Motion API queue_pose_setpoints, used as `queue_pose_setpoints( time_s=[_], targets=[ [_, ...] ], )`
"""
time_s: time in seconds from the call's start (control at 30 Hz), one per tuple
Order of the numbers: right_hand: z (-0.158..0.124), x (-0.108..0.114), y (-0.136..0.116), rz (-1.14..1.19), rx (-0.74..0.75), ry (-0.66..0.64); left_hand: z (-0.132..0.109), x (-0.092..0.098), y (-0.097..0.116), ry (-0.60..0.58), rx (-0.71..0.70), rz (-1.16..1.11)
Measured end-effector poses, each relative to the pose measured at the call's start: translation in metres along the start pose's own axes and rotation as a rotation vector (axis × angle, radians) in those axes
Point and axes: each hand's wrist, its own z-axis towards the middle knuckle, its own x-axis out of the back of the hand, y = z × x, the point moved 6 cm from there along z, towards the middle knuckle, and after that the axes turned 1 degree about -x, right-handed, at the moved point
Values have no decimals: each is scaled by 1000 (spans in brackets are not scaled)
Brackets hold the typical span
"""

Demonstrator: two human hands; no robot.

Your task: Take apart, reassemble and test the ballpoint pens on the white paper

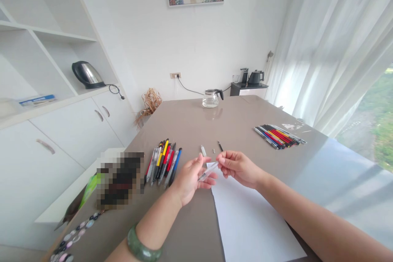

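A clear pen part lies across the fingers of my left hand, which is turned palm up with the fingers curled around it. At its upper right end, my right hand pinches the part between thumb and fingers. Beneath and beside my right hand is a sheet of white paper. Just beyond my hands lie a white pen piece, a tiny metallic piece and a short black piece. Left of my left hand is a bunch of colourful pens.
A row of pens lies at the right on the brown table, with white scraps behind it. A glass pot stands at the far edge. Near the left edge are a pixelated dark item and a bead string.
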Motion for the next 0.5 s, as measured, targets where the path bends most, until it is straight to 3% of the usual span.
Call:
queue_pose_setpoints(
  time_s=[0.1,0.2,0.5],
  targets=[
    [0,11,1,310,-33,45,2,8,2,67,-11,-65],
    [1,14,2,407,-63,41,4,11,3,65,-23,-75],
    [-2,1,9,131,-130,31,-2,-5,-1,-112,56,79]
  ],
)
